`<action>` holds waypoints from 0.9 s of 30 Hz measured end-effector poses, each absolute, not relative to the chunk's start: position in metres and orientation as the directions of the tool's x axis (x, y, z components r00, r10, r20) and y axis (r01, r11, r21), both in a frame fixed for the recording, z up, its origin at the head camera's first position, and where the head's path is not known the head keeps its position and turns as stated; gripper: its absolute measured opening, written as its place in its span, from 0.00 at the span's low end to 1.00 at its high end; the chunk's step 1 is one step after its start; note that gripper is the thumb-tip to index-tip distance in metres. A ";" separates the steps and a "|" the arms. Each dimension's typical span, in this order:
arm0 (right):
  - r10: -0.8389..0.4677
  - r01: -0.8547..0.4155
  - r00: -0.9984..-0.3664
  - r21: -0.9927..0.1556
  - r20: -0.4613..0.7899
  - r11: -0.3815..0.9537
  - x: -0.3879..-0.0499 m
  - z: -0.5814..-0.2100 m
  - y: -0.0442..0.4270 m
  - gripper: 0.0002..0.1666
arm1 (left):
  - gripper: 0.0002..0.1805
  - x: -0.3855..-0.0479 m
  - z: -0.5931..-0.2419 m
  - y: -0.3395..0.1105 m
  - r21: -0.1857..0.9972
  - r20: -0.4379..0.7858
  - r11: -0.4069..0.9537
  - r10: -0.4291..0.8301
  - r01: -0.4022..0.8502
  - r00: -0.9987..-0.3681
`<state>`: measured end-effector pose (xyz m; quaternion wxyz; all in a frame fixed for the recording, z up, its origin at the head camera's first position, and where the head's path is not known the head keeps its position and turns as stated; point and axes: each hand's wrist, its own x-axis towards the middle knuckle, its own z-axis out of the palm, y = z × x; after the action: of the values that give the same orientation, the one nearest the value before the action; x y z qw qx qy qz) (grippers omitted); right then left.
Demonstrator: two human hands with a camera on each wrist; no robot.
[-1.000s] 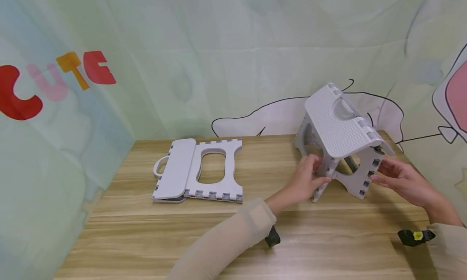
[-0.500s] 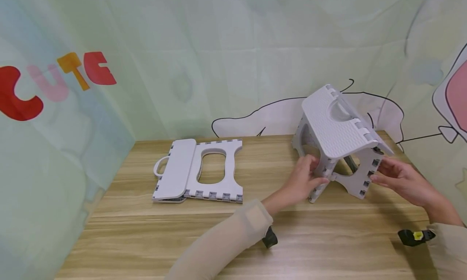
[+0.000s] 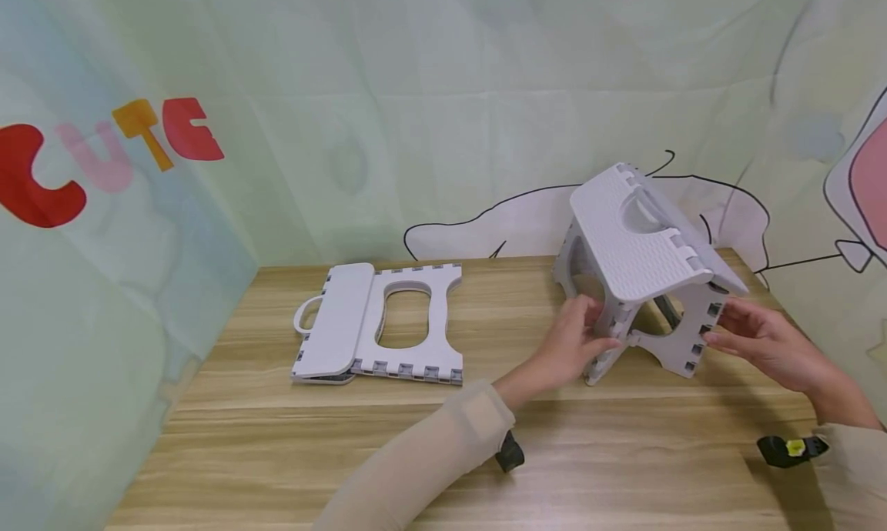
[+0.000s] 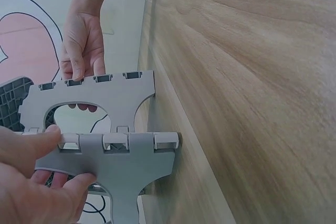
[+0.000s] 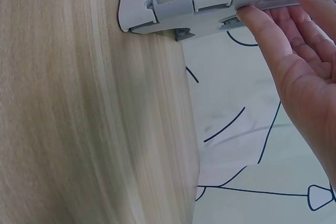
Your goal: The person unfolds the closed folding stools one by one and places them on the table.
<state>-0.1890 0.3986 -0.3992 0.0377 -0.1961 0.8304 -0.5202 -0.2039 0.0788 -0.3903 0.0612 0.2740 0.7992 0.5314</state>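
Printed cloth (image 3: 416, 146) behind surface (image 3: 277, 446), one flat stool (image 3: 339, 319) apart, one half-folded stool (image 3: 624, 235), left hand (image 3: 570, 346) and right hand (image 3: 772, 346) gripping it

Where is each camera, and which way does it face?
Head: on the head, facing forward and down at a half-open stool; left hand, right hand show.
Left wrist: on that wrist, facing the same stool; both hands show.
Right wrist: on that wrist, facing table and stool; right hand shows.
Head and left wrist share both hands.

Pale grey stools (image 3: 613, 227), tan wood-grain table (image 3: 624, 469), beige sleeves (image 3: 430, 458), red, pink and orange letters (image 3: 136, 118)
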 end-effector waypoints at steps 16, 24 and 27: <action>-0.353 -0.280 -0.926 -0.870 0.133 0.407 -0.187 -0.399 0.399 0.24 | 0.21 -0.205 -0.394 0.074 0.880 0.198 0.287 0.501 0.378 -0.842; -0.350 -0.275 -0.928 -0.871 0.130 0.406 -0.188 -0.400 0.399 0.25 | 0.21 -0.204 -0.394 0.071 0.882 0.182 0.298 0.499 0.365 -0.847; -0.309 -0.247 -0.945 -0.858 0.110 0.451 -0.187 -0.400 0.398 0.22 | 0.21 -0.203 -0.393 0.071 0.882 0.178 0.304 0.493 0.360 -0.851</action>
<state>-0.1874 0.3977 -0.4005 0.0312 -0.1633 0.8512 -0.4978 -0.2031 0.0714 -0.3934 0.0631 0.2651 0.8051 0.5269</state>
